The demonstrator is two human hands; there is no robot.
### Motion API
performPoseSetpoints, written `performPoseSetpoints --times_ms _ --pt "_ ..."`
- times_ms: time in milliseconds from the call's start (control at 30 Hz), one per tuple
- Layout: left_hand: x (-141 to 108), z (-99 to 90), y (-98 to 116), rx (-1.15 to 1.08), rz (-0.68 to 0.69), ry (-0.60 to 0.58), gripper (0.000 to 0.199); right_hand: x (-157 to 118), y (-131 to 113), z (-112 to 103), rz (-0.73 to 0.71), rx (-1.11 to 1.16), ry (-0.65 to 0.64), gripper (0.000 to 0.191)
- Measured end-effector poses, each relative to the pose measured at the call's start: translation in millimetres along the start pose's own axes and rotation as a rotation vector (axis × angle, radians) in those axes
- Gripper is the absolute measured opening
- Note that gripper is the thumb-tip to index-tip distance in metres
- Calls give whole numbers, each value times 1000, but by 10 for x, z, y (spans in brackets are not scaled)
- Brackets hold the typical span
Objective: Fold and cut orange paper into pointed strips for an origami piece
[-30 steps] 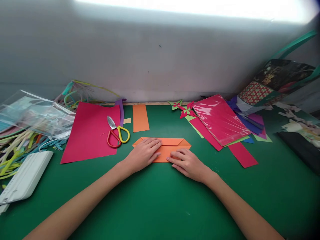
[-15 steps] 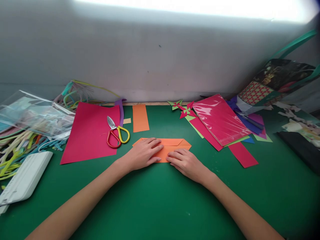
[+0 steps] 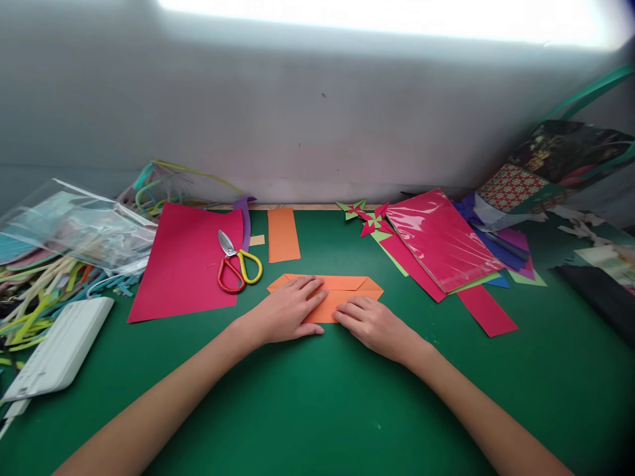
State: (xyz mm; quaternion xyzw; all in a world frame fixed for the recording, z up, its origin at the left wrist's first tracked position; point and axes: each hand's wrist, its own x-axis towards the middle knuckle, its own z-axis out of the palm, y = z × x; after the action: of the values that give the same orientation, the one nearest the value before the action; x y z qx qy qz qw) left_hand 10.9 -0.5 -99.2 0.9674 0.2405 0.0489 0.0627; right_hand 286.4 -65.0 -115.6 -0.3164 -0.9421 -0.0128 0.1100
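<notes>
A folded orange paper point(image 3: 342, 284) lies on the green table, its upper edge turned down into a flap with slanted corners at both ends. My left hand point(image 3: 292, 307) rests flat across its left part, fingers stretched out and the thumb apart at the lower edge. On the right part sits my right hand point(image 3: 372, 324), its slightly bent fingers side by side with the tips on the paper; its thumb is hidden. Neither hand grips the sheet. Scissors point(image 3: 235, 261) with one red and one yellow handle lie on a red sheet point(image 3: 178, 264) left of my hands.
An orange strip point(image 3: 284, 235) lies beyond my hands. Folded red-green paper stars point(image 3: 370, 218) sit by a wrapped red paper pack point(image 3: 441, 238). To the left are a white device point(image 3: 62, 347) and a heap of coloured strips point(image 3: 44, 297). A patterned bag point(image 3: 526, 185) stands far right.
My left thumb has shifted slightly down and right, off the paper's lower edge. The whole view has drifted a little; the paper stays put under both hands.
</notes>
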Motion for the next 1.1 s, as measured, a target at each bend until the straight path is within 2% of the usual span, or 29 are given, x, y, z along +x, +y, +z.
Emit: performPoseSetpoints --times_ms 267,433,567,667,833,1100 --pt "2 11 18 27 -13 -51 84 3 5 -47 -56 -87 18 31" --pt "8 10 44 41 -14 -39 76 54 12 -81 -55 -69 21 30" --pt "19 21 53 76 -14 -12 54 84 28 -70 -22 -16 55 30" --pt "31 41 48 95 -14 12 45 82 49 -40 5 14 50 31" --pt "37 46 62 112 -25 4 45 19 110 -42 81 163 96 33" --pt "-34 -31 240 129 -65 -60 48 -75 185 -56 142 356 136 25"
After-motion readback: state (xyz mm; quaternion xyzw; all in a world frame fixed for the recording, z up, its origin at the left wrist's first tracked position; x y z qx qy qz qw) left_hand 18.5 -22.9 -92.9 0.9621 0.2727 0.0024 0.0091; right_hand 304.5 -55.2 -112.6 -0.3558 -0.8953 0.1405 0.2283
